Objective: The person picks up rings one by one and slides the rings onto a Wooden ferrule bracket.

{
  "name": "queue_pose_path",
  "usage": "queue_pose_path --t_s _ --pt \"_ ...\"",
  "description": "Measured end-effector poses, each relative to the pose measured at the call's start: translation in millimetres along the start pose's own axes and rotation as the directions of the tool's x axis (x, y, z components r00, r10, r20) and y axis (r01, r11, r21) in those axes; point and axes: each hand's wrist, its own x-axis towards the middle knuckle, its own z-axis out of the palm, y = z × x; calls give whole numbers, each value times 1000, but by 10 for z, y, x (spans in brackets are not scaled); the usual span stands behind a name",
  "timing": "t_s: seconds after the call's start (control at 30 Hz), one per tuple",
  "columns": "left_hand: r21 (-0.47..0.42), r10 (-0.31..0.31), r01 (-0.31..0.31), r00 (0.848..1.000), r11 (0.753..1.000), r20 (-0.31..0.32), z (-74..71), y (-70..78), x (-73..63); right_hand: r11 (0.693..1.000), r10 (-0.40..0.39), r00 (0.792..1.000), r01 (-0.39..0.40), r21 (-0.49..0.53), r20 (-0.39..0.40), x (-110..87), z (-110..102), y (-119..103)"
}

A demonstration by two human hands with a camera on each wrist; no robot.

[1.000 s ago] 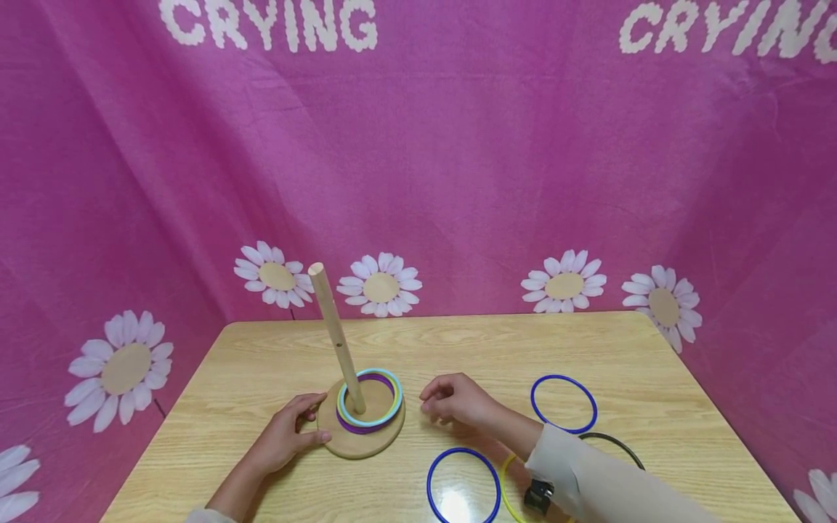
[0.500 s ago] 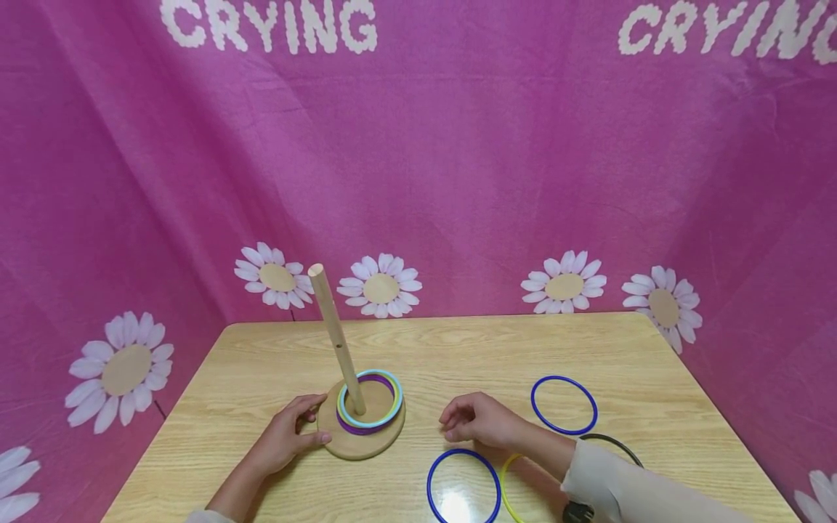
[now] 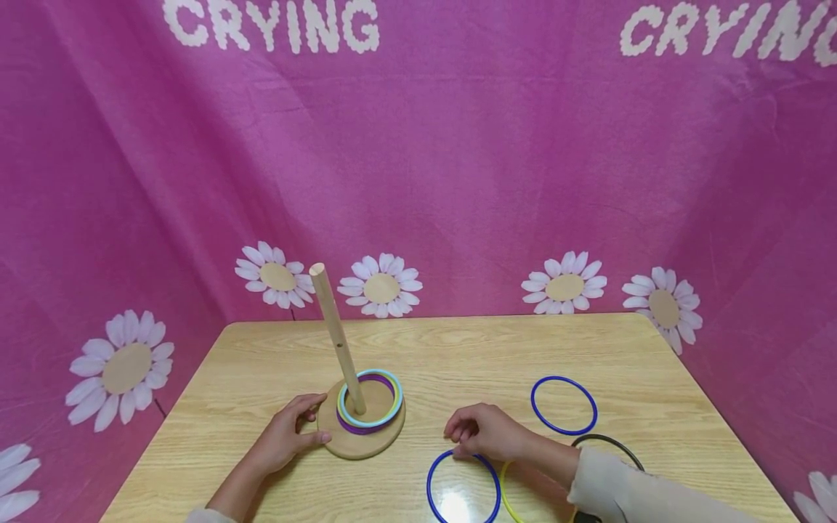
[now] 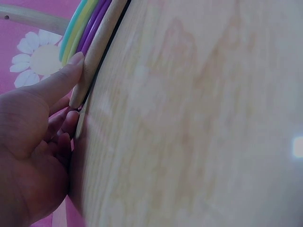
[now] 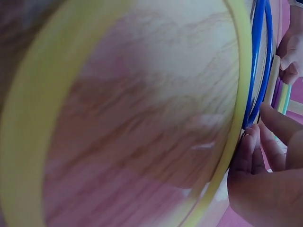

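My left hand (image 3: 281, 436) holds the left edge of a round wooden base (image 3: 353, 452). In the left wrist view its thumb lies over the rim, the other fingers curled below. From the base rises a wooden peg (image 3: 338, 343), tilted in the head view. Around its foot lie a light blue ring (image 3: 401, 398), a yellow ring and a purple ring (image 3: 358, 431). My right hand (image 3: 495, 434) is at the far edge of a near blue ring (image 3: 429, 483) on the table. In the right wrist view its fingertips (image 5: 249, 135) are right at the blue rim, the thumb apart from them.
Right of the near blue ring lies a yellow ring (image 3: 505, 494), partly under the right forearm. A black ring (image 3: 621, 444) and another blue ring (image 3: 594, 407) lie farther right. A pink curtain (image 3: 458, 181) with daisies stands behind the wooden table (image 3: 484, 349).
My right hand has moved back from beside the stand, toward me and rightward, down to the near blue ring. My left hand, the stand and the rings have stayed in place.
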Motion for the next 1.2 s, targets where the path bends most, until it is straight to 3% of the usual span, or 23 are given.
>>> queue_pose_path --t_s 0.8,1.2 --pt "7 -3 3 1000 1000 -11 0 -17 14 989 -66 997 71 -129 43 34 -15 -1" --pt "-15 23 -23 1000 1000 -15 18 16 -1 960 -116 989 136 -246 95 58 -49 16"
